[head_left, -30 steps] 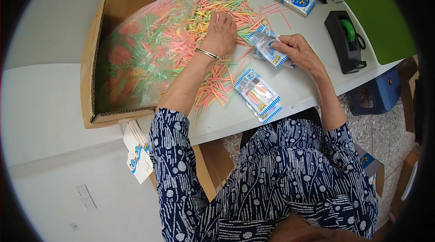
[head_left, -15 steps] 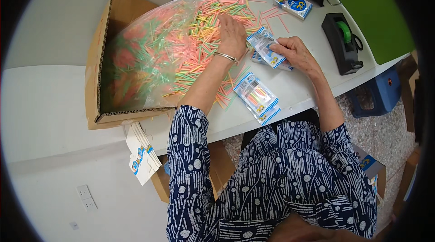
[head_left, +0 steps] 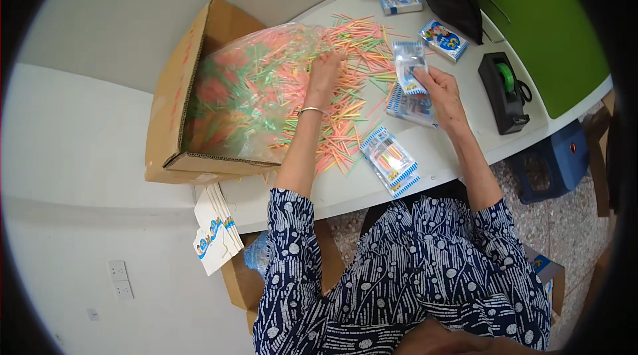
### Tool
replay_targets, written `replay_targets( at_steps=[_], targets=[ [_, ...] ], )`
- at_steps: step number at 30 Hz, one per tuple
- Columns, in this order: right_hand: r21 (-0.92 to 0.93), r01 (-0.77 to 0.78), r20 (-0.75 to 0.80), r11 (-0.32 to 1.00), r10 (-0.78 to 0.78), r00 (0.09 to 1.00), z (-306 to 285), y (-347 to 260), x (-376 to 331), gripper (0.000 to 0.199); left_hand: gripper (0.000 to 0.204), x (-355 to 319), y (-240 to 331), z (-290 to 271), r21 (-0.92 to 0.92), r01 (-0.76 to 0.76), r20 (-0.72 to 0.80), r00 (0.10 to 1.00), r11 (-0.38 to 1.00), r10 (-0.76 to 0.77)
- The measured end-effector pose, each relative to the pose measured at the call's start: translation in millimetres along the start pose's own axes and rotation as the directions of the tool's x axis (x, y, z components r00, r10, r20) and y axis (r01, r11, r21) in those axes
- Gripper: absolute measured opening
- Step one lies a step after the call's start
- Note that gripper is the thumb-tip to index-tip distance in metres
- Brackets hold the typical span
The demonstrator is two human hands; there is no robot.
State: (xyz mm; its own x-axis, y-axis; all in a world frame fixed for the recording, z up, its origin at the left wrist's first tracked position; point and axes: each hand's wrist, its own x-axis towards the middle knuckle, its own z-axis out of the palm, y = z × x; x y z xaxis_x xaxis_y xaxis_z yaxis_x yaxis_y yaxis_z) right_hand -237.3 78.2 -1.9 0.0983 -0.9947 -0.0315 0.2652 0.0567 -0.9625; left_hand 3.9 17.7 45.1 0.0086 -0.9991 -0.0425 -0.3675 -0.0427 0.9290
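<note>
Thin pink, orange and green plastic sticks [head_left: 345, 82] lie heaped on the white bench [head_left: 458, 149], spilling from the clear bag [head_left: 252, 89]. My left hand [head_left: 325, 72] rests flat, fingers spread, on them; beside the heap, my right hand [head_left: 440, 92] pinches a blue-edged clear packet [head_left: 409, 66].

Head view, steeply down, close overhead

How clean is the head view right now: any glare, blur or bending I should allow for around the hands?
Head view: even, soft light with faint shadows; a dark round fisheye border, and the table edge bends toward it. Mild sheen on the clear bag of coloured sticks. The left hand and the right hand, holding a small clear packet, look reasonably sharp.
</note>
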Motion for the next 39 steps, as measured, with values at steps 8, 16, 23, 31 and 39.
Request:
replay_targets(
  at_steps=[8,16,23,31,39],
  targets=[
    [0.819,-0.086,0.018,0.567,0.125,0.992,104.1,38.3,55.5,0.017,0.026,-9.7,-15.1,13.3,-0.898,0.286,0.323,0.944,0.335,0.060],
    [0.878,-0.035,-0.088,0.477,0.233,0.968,144.9,36.6,54.4,0.018,0.024,-35.0,-21.8,32.2,-0.885,-0.082,-0.107,0.994,0.459,-0.029],
    [0.859,-0.004,-0.133,0.512,0.230,0.964,148.2,30.1,50.8,0.019,0.020,-40.6,-18.1,34.8,-0.831,-0.126,-0.180,0.982,0.541,-0.048],
    [0.794,-0.011,-0.098,0.608,0.146,0.984,143.7,27.2,49.8,0.020,0.017,-32.3,-27.0,23.6,-0.795,-0.139,-0.191,0.981,0.591,-0.026],
    [0.535,0.005,-0.073,0.845,0.040,0.996,111.8,16.8,48.9,0.022,0.021,-26.6,-28.3,6.0,-0.615,-0.117,-0.245,0.968,0.780,-0.047]
  ],
)
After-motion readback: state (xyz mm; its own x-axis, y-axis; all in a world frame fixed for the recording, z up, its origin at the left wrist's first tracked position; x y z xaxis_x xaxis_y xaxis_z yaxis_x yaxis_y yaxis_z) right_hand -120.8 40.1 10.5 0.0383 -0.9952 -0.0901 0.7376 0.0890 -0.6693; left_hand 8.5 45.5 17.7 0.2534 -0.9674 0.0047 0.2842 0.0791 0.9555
